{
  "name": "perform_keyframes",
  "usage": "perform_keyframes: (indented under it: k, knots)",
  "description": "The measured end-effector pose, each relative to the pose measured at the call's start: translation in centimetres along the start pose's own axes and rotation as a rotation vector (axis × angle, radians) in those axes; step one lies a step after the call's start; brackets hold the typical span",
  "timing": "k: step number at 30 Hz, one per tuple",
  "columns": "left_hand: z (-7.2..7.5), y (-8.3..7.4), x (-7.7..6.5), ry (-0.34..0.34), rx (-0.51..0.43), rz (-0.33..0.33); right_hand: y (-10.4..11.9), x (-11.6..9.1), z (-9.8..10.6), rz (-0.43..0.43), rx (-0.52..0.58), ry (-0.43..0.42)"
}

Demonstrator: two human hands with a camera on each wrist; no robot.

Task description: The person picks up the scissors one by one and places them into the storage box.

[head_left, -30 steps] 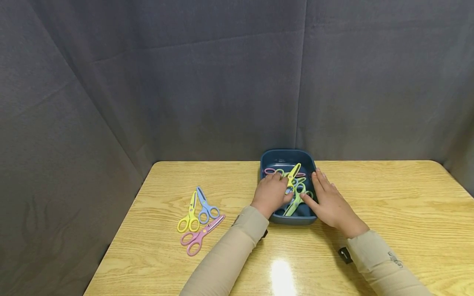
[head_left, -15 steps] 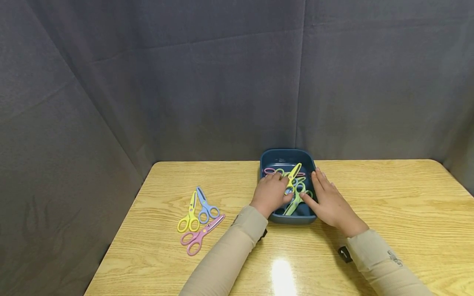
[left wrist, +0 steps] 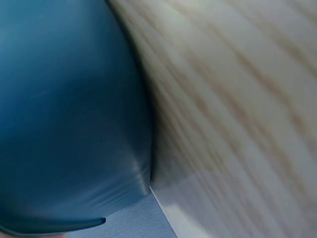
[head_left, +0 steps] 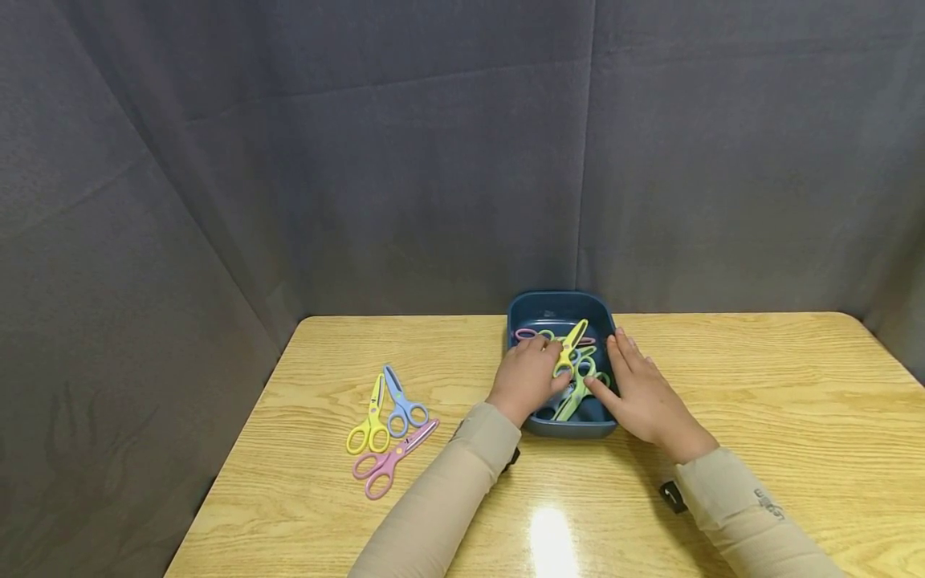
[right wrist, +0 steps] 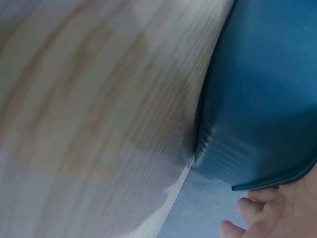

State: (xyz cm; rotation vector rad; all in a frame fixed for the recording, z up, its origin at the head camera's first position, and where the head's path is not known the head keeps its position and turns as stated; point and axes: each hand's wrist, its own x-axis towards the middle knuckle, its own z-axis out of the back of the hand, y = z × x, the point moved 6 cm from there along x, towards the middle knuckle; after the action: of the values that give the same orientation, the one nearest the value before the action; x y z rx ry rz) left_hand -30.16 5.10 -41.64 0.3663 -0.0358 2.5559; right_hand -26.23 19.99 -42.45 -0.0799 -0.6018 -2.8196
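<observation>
A dark blue bin (head_left: 571, 430) stands at the table's back edge, holding several pairs of scissors. My left hand (head_left: 526, 376) reaches over its left rim, fingers down among the scissors. The fingertips are hidden, so whether they grip anything cannot be seen. Yellow scissors (head_left: 576, 337) lie right beside those fingers, tilted upward, and green scissors (head_left: 573, 401) lie near the thumb. On the bin's right rim rests my right hand (head_left: 645, 399), fingers straight along the outside and thumb over the inside. Both wrist views show mainly the bin's outer wall (left wrist: 74, 109).
Left of the bin, yellow scissors (head_left: 373, 417), blue scissors (head_left: 399, 397) and pink scissors (head_left: 390, 464) lie on the wooden table (head_left: 780, 401). A grey curtain (head_left: 433, 177) hangs behind the table and along its left side.
Inside the bin, the yellow scissors by my left fingers have shifted slightly, and less blue shows near the thumb. My right hand and the scissors on the table stay put.
</observation>
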Motion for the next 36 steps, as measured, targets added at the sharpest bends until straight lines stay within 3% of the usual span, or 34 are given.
perform_keyframes:
  k: [8, 16, 21, 36]
  knots:
    - [0.2, 0.6, -0.1, -0.042, -0.131, 0.051, -0.1, 0.1, -0.1, -0.006, -0.018, 0.001]
    - [1.0, 1.0, -0.5, -0.159, -0.144, 0.073, -0.1, 0.1, 0.0, -0.014, -0.020, 0.002]
    - [1.2, 1.5, -0.8, -0.189, -0.203, 0.117, -0.1, 0.2, 0.0, -0.010, -0.022, 0.000]
    - [2.5, 3.1, -3.1, -0.266, -0.316, 0.147, -0.3, 0.2, -0.2, -0.014, -0.012, 0.007]
